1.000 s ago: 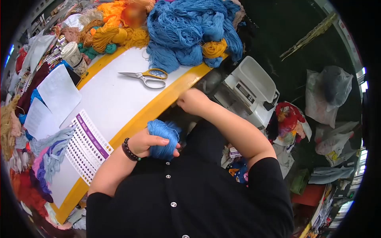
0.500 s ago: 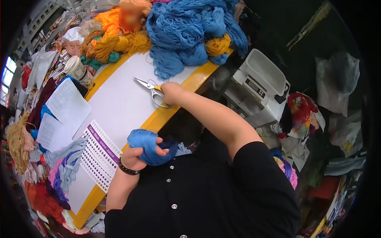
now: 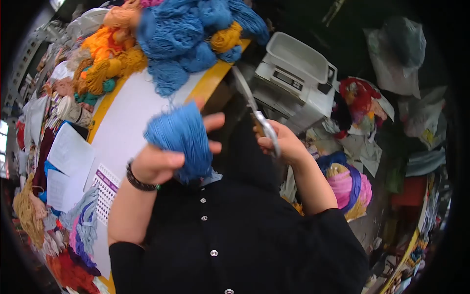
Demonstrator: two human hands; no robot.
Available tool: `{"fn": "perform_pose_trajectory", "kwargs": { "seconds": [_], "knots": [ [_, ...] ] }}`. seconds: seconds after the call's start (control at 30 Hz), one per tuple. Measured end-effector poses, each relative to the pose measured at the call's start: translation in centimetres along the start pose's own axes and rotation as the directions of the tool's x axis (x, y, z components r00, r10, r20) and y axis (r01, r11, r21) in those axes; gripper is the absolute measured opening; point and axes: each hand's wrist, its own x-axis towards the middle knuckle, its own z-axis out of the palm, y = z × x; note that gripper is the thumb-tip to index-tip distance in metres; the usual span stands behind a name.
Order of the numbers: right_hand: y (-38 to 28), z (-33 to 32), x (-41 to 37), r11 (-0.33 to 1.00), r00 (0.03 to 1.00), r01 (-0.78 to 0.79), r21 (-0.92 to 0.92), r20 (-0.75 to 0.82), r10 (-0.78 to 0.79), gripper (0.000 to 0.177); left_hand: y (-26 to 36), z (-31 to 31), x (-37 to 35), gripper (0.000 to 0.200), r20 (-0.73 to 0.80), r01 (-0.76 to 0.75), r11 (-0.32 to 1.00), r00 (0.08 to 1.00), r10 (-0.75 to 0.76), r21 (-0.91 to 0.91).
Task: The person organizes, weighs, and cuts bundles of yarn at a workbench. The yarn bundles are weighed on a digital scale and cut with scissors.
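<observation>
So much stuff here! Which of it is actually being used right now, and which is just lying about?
In use: blue yarn bundle, gripped in the left hand; scissors, held in the right hand.
Lying about: blue yarn heap, orange yarn, paper cup, colour chart and paper sheets on the table; weighing scale beside it.

The white, yellow-rimmed tabletop (image 3: pixel 129 115) carries a heap of blue yarn (image 3: pixel 176 34) at its twelve o'clock end. Orange skeins (image 3: pixel 105 54) lie at eleven, a paper cup (image 3: pixel 73 111) at ten, white sheets (image 3: pixel 68 154) at nine and a purple-striped colour chart (image 3: pixel 104 188) at seven.
</observation>
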Motion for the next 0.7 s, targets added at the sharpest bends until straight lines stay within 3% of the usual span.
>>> {"fn": "perform_pose_trajectory", "kwargs": {
  "seconds": [0.07, 0.1, 0.17, 0.23, 0.27, 0.3, 0.37, 0.4, 0.5, 0.6, 0.67, 0.7],
  "knots": [
    [0.8, -1.6, -3.1, 0.999, 0.979, -0.012, 0.037, -0.205, 0.02, 0.032, 2.5, 2.7, 3.6, 0.095, 0.124, -0.096, 0.994, 0.988, 0.088, 0.06],
    [1.5, -2.5, -4.3, 0.995, 0.968, 0.01, 0.103, -0.252, 0.016, 0.029, 3.8, 4.4, 4.9, 0.102, 0.174, -0.148, 0.983, 0.976, 0.128, 0.107],
    [2.8, -2.9, -6.2, 0.994, 0.875, 0.098, 0.049, -0.481, -0.063, 0.024, 5.7, 7.3, 6.4, 0.098, 0.369, -0.245, 0.965, 0.909, 0.194, 0.095],
    [6.1, -4.6, -7.3, 0.983, 0.771, 0.174, -0.064, -0.613, -0.176, 0.025, 6.7, 8.7, 5.8, 0.099, 0.389, -0.232, 0.971, 0.89, 0.239, -0.064],
    [7.8, -5.3, -7.8, 0.961, 0.664, 0.071, -0.266, -0.707, -0.245, 0.029, 7.2, 9.4, 5.4, 0.1, 0.398, -0.221, 0.965, 0.879, 0.261, -0.143],
    [9.7, -6.4, -8.3, 0.938, 0.622, -0.023, -0.346, -0.74, -0.257, 0.03, 8.1, 9.2, 4.7, 0.097, 0.401, -0.223, 0.951, 0.868, 0.294, -0.214],
    [11.3, -6.0, -10.1, 0.946, 0.524, -0.008, -0.325, -0.807, -0.273, 0.031, 9.0, 6.4, 2.6, 0.093, 0.331, -0.232, 0.92, 0.882, 0.337, -0.317],
    [11.6, -6.1, -10.7, 0.939, 0.533, -0.054, -0.34, -0.805, -0.26, 0.032, 9.0, 4.6, 1.5, 0.091, 0.269, -0.256, 0.902, 0.895, 0.357, -0.347],
    [12.5, -6.1, -11.4, 0.967, 0.566, 0.001, -0.255, -0.797, -0.211, 0.031, 4.7, -1.1, -1.3, 0.081, 0.009, -0.349, 0.843, 0.922, 0.386, -0.41],
    [13.5, -6.9, -11.9, 0.986, 0.641, 0.049, -0.161, -0.752, -0.155, 0.029, -1.3, -6.7, -4.7, 0.07, -0.26, -0.351, 0.843, 0.93, 0.261, -0.408],
    [13.2, -7.1, -12.2, 0.997, 0.825, 0.02, 0.072, -0.565, 0.024, 0.029, -3.6, -10.0, -7.7, 0.064, -0.318, -0.279, 0.856, 0.937, 0.143, -0.436],
    [13.1, -7.0, -12.1, 0.991, 0.831, -0.091, -0.1, -0.556, 0.02, 0.029, -4.5, -11.0, -9.0, 0.064, -0.319, -0.299, 0.846, 0.933, 0.164, -0.442]
  ]
}}
